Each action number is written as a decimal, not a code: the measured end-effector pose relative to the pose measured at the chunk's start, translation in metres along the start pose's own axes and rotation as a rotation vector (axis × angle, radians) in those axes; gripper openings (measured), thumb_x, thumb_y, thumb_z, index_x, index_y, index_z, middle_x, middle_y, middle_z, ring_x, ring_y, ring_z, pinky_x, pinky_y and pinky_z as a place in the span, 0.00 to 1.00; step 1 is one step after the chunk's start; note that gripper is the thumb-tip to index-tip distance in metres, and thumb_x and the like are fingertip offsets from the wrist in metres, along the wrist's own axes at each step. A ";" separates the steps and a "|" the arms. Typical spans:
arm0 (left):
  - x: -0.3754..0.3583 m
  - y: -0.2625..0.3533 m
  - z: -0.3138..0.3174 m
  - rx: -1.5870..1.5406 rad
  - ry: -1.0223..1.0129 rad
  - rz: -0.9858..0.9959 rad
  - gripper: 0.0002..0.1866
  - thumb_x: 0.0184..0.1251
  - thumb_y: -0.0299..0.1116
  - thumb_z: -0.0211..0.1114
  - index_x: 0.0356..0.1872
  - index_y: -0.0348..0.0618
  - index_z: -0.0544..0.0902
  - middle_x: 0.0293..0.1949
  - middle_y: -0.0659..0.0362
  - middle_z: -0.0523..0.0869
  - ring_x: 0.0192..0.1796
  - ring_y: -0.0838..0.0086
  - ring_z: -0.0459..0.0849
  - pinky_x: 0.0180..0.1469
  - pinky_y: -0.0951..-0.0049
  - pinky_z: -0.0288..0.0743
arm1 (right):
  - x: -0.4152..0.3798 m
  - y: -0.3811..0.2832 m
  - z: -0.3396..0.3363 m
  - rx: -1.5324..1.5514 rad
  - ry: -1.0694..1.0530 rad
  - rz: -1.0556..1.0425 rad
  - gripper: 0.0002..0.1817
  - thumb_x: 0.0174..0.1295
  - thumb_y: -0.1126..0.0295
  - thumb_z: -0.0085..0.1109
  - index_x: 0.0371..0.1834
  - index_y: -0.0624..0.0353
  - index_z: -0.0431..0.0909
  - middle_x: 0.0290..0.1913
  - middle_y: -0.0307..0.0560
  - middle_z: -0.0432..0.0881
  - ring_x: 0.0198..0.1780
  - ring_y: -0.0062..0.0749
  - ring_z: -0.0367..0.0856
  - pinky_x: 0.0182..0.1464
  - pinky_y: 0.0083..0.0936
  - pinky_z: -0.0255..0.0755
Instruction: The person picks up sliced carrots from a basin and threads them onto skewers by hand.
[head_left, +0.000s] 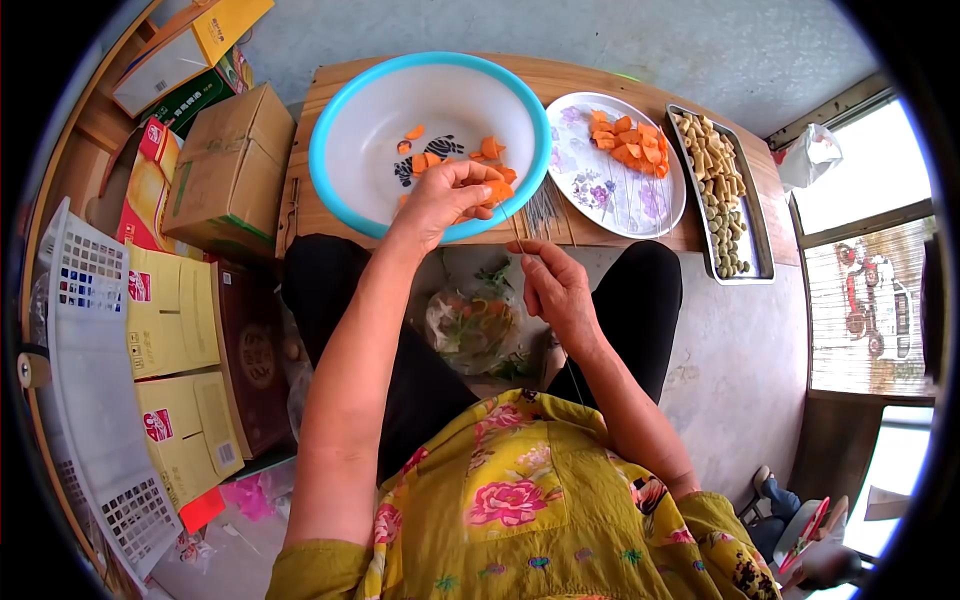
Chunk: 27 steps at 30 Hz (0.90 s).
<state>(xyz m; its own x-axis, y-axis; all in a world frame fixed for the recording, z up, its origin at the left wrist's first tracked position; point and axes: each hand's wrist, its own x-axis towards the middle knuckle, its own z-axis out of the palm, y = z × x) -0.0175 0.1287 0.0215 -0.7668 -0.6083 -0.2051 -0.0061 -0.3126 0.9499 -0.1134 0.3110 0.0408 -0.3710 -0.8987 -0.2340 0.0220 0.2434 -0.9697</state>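
Pinched between the fingertips of my left hand (448, 202) is an orange carrot piece (495, 193), over the near rim of a blue-rimmed basin (330, 180). My right hand (556, 284) is closed on a thin skewer (517, 232), just below and right of the left hand; the skewer runs up to the carrot piece. Several loose carrot pieces (488, 148) lie in the basin. To its right, a floral plate (583, 185) holds skewered carrot pieces (640, 148). More thin skewers (545, 212) lie on the table between basin and plate.
A metal tray (764, 262) with tan and green pieces stands at the wooden table's (310, 215) right end. Below the table is a plastic bag (470, 325) of scraps. Cardboard boxes (228, 165) and a white basket (95, 380) stand left. Another person's legs (775, 510) show lower right.
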 end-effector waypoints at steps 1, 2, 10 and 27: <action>0.000 0.000 0.000 0.000 0.003 -0.001 0.11 0.65 0.24 0.60 0.47 0.36 0.79 0.40 0.59 0.83 0.32 0.81 0.81 0.36 0.82 0.79 | 0.000 0.000 0.000 0.009 -0.003 0.002 0.15 0.71 0.66 0.44 0.53 0.62 0.74 0.14 0.30 0.65 0.16 0.11 0.60 0.21 0.12 0.54; 0.000 -0.001 0.000 0.000 0.002 -0.001 0.11 0.65 0.24 0.60 0.47 0.36 0.79 0.40 0.59 0.83 0.32 0.81 0.81 0.36 0.82 0.79 | 0.000 0.000 0.000 0.009 -0.002 0.002 0.15 0.71 0.66 0.44 0.53 0.62 0.74 0.14 0.30 0.65 0.16 0.11 0.60 0.21 0.12 0.54; 0.004 -0.006 0.001 0.046 0.016 0.062 0.10 0.63 0.24 0.61 0.45 0.37 0.80 0.35 0.62 0.83 0.30 0.84 0.80 0.35 0.84 0.77 | 0.001 0.005 0.000 -0.016 0.009 -0.011 0.15 0.71 0.66 0.44 0.53 0.62 0.74 0.14 0.30 0.65 0.16 0.11 0.60 0.21 0.12 0.54; 0.004 -0.007 0.003 0.092 0.047 0.107 0.09 0.63 0.23 0.61 0.44 0.34 0.81 0.38 0.59 0.84 0.33 0.82 0.82 0.37 0.83 0.80 | 0.001 0.003 0.004 0.014 0.033 0.007 0.15 0.70 0.67 0.44 0.53 0.63 0.74 0.14 0.31 0.66 0.15 0.11 0.60 0.20 0.12 0.54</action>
<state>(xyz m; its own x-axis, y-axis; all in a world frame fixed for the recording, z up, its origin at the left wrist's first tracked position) -0.0230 0.1307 0.0150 -0.7352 -0.6689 -0.1100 0.0139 -0.1771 0.9841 -0.1103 0.3092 0.0375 -0.4014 -0.8843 -0.2384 0.0377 0.2441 -0.9690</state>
